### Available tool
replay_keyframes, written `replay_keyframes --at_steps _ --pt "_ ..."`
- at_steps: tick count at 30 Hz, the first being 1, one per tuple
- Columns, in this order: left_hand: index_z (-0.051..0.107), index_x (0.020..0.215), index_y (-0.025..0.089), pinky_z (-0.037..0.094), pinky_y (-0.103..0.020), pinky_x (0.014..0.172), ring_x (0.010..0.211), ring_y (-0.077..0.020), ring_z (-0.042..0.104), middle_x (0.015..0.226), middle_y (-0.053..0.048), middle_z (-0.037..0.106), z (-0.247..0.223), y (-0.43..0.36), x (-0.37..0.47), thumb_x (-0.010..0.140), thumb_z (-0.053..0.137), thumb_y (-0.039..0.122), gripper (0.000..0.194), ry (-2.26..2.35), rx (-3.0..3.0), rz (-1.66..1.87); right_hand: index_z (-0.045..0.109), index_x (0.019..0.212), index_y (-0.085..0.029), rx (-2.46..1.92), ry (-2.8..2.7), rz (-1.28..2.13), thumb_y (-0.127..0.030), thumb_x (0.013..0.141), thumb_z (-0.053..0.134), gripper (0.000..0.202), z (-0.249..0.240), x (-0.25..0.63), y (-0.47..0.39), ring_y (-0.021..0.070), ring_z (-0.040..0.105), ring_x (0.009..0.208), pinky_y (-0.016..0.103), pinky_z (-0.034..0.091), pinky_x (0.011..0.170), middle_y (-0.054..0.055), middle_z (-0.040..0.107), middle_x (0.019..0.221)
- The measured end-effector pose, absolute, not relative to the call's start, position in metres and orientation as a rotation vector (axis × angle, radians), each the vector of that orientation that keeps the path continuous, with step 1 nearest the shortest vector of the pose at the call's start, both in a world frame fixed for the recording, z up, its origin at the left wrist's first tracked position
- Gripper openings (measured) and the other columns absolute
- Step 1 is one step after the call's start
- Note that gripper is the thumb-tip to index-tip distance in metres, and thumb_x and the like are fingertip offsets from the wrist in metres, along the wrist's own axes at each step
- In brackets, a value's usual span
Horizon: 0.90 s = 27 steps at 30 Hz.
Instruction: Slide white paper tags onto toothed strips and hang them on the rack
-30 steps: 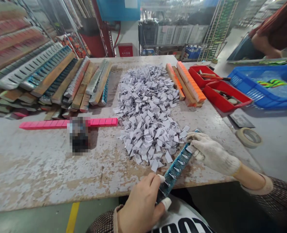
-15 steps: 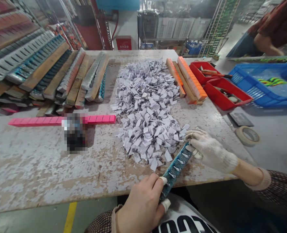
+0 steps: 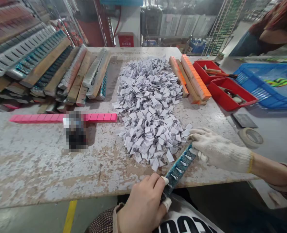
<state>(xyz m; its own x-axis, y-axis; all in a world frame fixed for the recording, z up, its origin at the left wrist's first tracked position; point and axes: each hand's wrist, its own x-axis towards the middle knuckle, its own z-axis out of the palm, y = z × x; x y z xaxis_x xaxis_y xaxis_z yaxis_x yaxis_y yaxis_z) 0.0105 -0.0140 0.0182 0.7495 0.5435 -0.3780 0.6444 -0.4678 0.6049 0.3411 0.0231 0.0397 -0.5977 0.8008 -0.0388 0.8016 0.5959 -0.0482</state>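
A narrow blue glittery bar (image 3: 178,166) slants over the table's front edge, with a row of small whitish pointed pieces sticking out along its top. My left hand (image 3: 142,202), bare with white tape on thumb and a finger, grips its near end. At the far end, my right hand (image 3: 217,150) in a white knitted glove closes around the tip; whether a small piece is between its fingers is hidden. Just beyond lies a large pile of small white paper-like tags (image 3: 150,113), touching or nearly touching the gloved fingertips.
A pink notched bar (image 3: 99,117) lies left, crossed by a pixelated object (image 3: 75,131). Stacked bars (image 3: 61,72) fill the back left. Orange bars (image 3: 195,77), red bins (image 3: 233,94), a blue basket (image 3: 267,94) and a tape roll (image 3: 250,137) are right. Another person (image 3: 265,30) is at upper right.
The view has shifted slightly. My right wrist and forearm have swung out to the right, while the gloved fingers stay at the bar's far end. My left hand keeps its grip.
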Motion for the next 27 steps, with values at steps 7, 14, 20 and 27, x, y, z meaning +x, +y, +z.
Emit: replay_keyframes --at_steps 7,14,20,27 --pt "0.055 0.128 0.025 0.057 -0.049 0.09 0.107 -0.031 0.062 0.124 -0.008 0.064 0.012 -0.015 0.011 0.09 0.061 0.021 0.039 0.893 2.163 -0.133 0.063 0.097 -0.019 1.812 2.901 0.0 -0.019 0.103 0.048 0.015 -0.006 0.335 -0.003 0.0342 0.053 0.132 0.06 0.045 0.112 0.014 0.064 0.118" --pt "0.055 0.13 0.023 0.059 -0.052 0.092 0.113 -0.0336 0.061 0.129 -0.01 0.063 0.015 -0.012 0.013 0.086 0.064 0.017 0.044 0.848 2.19 -0.197 0.063 0.104 -0.018 1.763 2.937 0.163 -0.015 0.103 0.05 0.013 -0.005 0.33 -0.01 0.0342 0.052 0.135 0.061 0.032 0.122 0.011 0.067 0.12" --pt "0.058 0.124 0.021 0.059 -0.051 0.091 0.11 -0.0325 0.062 0.124 -0.009 0.064 0.014 -0.014 0.013 0.086 0.06 0.013 0.039 0.849 2.224 -0.174 0.068 0.112 -0.012 1.627 2.898 0.167 -0.01 0.101 0.044 0.027 0.007 0.328 -0.003 0.0352 0.05 0.136 0.062 0.025 0.125 0.013 0.067 0.122" --pt "0.057 0.122 0.021 0.059 -0.049 0.088 0.106 -0.0312 0.063 0.122 -0.009 0.064 0.013 -0.015 0.01 0.086 0.06 0.016 0.036 0.875 2.261 -0.095 0.068 0.096 -0.017 1.711 2.829 0.155 -0.023 0.102 0.046 0.024 0.0 0.333 -0.006 0.0377 0.05 0.134 0.068 0.033 0.118 0.014 0.066 0.119"
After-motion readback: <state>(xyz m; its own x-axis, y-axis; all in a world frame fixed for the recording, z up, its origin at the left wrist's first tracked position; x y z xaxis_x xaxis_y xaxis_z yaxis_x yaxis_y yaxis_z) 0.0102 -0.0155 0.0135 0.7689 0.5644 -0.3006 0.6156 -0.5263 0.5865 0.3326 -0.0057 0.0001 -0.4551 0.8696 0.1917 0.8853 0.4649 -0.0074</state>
